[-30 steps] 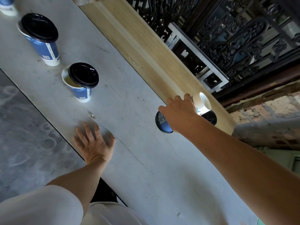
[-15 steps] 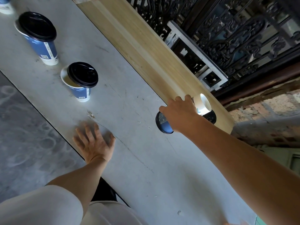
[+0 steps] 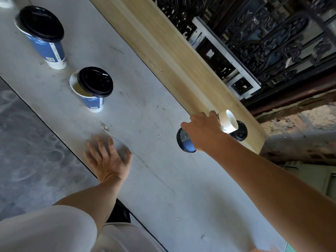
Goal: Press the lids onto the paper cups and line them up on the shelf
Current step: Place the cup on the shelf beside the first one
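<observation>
My right hand [image 3: 203, 133] is closed around a blue paper cup [image 3: 187, 145] with a black lid. The cup is tipped on its side over the table, beside the wooden shelf [image 3: 163, 51], with its white base [image 3: 229, 120] towards the shelf. Behind it, another black lid [image 3: 241, 133] shows on the shelf's near end. Two more blue cups stand on the grey table: a near cup [image 3: 93, 102] whose black lid [image 3: 95, 81] sits off-centre and leaves the rim showing, and a far cup [image 3: 48, 50] with a lid resting on top. My left hand [image 3: 109, 158] lies flat on the table, fingers spread.
The grey table [image 3: 145, 110] runs diagonally, with its near edge at the left above a dark patterned floor. The wooden shelf lies along its far side. Beyond the shelf are black ornate ironwork [image 3: 263, 33], a white frame and a brick wall [image 3: 300, 122].
Almost nothing: my right hand keeps its hold on the tipped cup at the shelf edge, and my left hand stays flat on the table.
</observation>
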Tool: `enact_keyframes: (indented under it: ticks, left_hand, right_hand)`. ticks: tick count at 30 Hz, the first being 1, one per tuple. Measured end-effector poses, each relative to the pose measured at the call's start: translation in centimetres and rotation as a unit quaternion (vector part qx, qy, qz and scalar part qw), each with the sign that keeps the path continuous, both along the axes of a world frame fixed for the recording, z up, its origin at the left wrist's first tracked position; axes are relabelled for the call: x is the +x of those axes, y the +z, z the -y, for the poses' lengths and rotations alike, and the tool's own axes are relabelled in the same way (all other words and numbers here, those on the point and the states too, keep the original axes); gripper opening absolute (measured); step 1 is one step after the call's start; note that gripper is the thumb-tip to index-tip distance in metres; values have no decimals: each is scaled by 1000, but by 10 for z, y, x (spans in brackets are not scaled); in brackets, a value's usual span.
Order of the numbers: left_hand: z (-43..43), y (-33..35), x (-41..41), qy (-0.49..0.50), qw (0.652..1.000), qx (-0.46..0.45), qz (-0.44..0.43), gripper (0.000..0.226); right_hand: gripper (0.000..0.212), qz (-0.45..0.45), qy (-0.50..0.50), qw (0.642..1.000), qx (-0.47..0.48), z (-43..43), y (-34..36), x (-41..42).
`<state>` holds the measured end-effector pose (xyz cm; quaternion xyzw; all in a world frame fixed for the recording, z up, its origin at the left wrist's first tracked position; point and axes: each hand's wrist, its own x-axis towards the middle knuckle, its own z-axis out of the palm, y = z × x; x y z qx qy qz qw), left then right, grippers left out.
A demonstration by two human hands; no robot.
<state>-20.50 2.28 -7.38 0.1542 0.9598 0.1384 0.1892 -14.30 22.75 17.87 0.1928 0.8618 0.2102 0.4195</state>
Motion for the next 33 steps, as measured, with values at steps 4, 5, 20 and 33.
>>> enact_keyframes:
  ticks: [4,5,20,33]
  left_hand:
    - [1,-4,1,5,1000,13,-7,87]
    - [1,-5,1,4,1000,17,-10,87]
    - [2,-10,0,1,1000,26,-5,84]
    - [1,-9,0,0,1000,22,-8,83]
  right_hand:
    - [51,-2,-7,1000,-3,-3,-4,-2]
    - [51,0,-9,1000,-2,-5,-4,-2]
    - [46,0,-2,1000,1,-18,-20,-14]
    - [76,-144,-219,947,-186,-47,-65,-24]
